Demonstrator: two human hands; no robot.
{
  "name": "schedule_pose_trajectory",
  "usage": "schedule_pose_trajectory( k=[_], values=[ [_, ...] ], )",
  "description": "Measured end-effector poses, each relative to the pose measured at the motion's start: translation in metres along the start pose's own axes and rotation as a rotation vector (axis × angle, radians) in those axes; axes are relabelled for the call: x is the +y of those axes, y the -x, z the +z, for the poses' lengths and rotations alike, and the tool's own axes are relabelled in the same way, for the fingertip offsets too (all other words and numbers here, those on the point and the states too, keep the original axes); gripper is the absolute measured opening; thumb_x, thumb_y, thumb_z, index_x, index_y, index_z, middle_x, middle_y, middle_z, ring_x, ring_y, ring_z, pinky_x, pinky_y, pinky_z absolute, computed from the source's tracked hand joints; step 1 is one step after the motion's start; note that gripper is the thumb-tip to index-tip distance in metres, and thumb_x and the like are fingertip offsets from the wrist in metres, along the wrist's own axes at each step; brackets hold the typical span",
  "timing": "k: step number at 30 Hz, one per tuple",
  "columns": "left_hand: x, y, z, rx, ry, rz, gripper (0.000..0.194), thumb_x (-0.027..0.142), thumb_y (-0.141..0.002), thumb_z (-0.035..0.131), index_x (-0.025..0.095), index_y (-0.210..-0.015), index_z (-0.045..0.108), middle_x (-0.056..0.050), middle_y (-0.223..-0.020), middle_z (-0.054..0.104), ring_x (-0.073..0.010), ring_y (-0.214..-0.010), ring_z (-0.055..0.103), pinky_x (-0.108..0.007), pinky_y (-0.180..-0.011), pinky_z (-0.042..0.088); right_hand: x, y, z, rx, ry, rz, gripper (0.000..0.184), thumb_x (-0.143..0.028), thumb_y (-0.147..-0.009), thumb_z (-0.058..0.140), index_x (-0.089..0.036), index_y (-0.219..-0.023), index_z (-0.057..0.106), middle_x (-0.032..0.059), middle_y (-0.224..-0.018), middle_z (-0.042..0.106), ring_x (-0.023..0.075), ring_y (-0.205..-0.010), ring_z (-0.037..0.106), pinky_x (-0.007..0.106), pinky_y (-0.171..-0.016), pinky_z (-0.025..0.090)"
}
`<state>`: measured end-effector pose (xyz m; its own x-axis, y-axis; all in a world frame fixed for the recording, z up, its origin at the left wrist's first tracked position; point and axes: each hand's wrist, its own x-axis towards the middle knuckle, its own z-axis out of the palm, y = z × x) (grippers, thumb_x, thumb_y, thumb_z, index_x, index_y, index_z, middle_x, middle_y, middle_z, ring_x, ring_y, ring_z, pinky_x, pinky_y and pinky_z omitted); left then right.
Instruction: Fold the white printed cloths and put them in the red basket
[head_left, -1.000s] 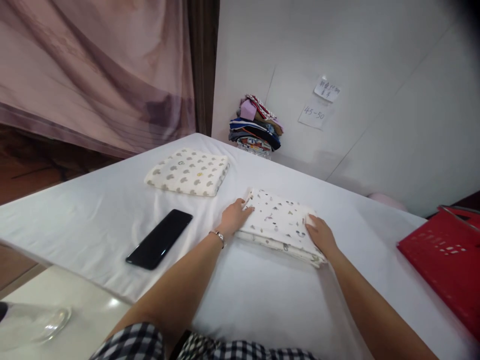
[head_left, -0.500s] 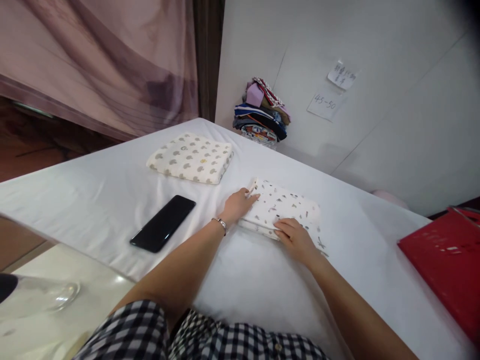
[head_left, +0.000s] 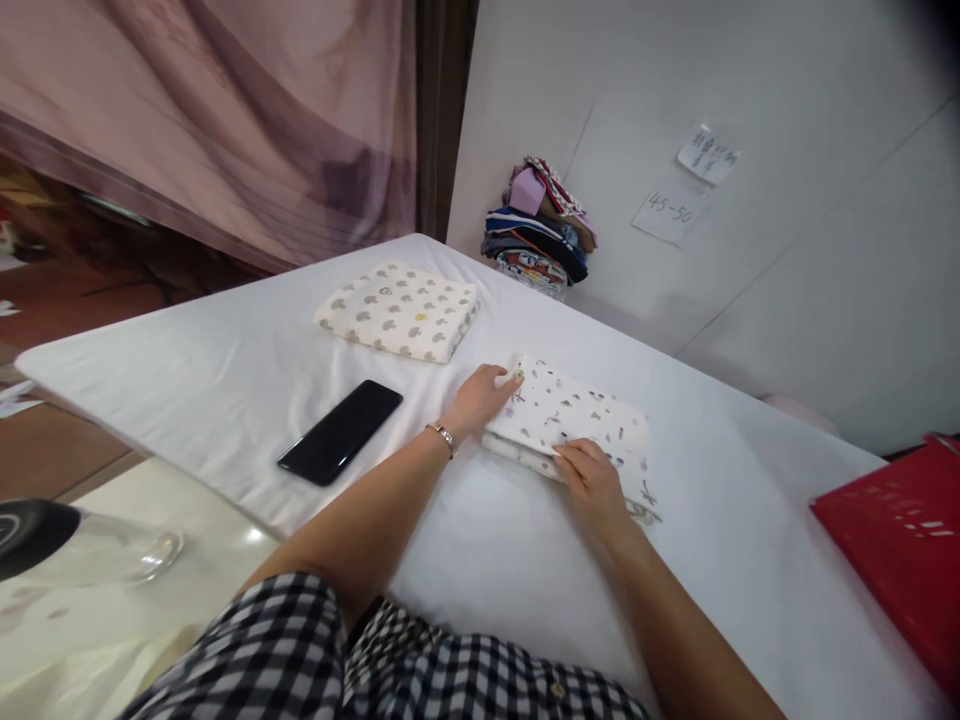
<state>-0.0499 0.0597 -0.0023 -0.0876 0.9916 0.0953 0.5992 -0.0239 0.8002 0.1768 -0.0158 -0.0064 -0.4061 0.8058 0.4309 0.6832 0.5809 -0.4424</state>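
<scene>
The folded motif cloth is made of matt white textile; a similar matt finish is shown by the grey-printed cloth. The bench is covered in smooth white fabric, lightly creased around the phone, by whose black glossy face light is reflected. A metallic shine is given by the bracelet. The bottle is formed of clear, glossy glass or plastic, which cannot be distinguished. Paper is seen in the wall notes, draped fabric in the curtain.

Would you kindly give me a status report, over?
Left hand at left end of folded cloth; right hand at its near edge. Phone apart, not blocking.
</scene>
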Motion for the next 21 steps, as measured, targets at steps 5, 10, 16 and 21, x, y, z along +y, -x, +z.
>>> schedule_pose_trajectory(
  k=[5,10,16,21],
  values=[
    [0.008,0.010,-0.013,0.031,0.084,0.225,0.039,0.053,-0.081,0.050,0.023,-0.103,0.062,-0.002,-0.110,0.061,-0.0118,-0.076,0.059,-0.026,-0.076,0.046,0.009,0.006,0.009,0.070,-0.071,0.007,0.024,-0.031,-0.091,0.045,-0.021,-0.095,0.066,0.0061,-0.091,0.062,0.0182,-0.084,0.058,0.031,-0.073,0.048],
    [0.017,0.034,-0.026,-0.142,0.078,0.405,0.030,0.042,-0.076,0.063,0.025,-0.101,0.064,-0.002,-0.115,0.059,-0.0130,-0.085,0.059,-0.027,-0.077,0.049,0.012,0.006,0.012,0.062,-0.073,-0.014,0.022,-0.029,-0.090,0.045,-0.022,-0.096,0.066,0.0056,-0.090,0.062,0.0184,-0.085,0.058,0.031,-0.074,0.047],
    [0.007,0.059,-0.024,-0.102,-0.253,0.585,0.023,0.022,-0.076,0.063,0.023,-0.099,0.067,-0.008,-0.120,0.058,-0.0232,-0.113,0.051,-0.041,-0.095,0.043,0.009,0.007,0.010,0.062,-0.104,-0.023,0.021,-0.028,-0.091,0.045,-0.022,-0.095,0.065,0.0053,-0.089,0.062,0.0182,-0.084,0.057,0.031,-0.073,0.046],
    [0.008,0.065,-0.020,0.006,-0.329,0.684,0.018,0.019,-0.085,0.050,0.021,-0.092,0.066,-0.008,-0.108,0.062,-0.0207,-0.106,0.054,-0.039,-0.089,0.044,0.009,0.009,0.005,0.155,-0.131,-0.072,0.021,-0.026,-0.091,0.044,-0.020,-0.094,0.064,0.0062,-0.089,0.061,0.0180,-0.083,0.057,0.031,-0.073,0.047]
  ],
)
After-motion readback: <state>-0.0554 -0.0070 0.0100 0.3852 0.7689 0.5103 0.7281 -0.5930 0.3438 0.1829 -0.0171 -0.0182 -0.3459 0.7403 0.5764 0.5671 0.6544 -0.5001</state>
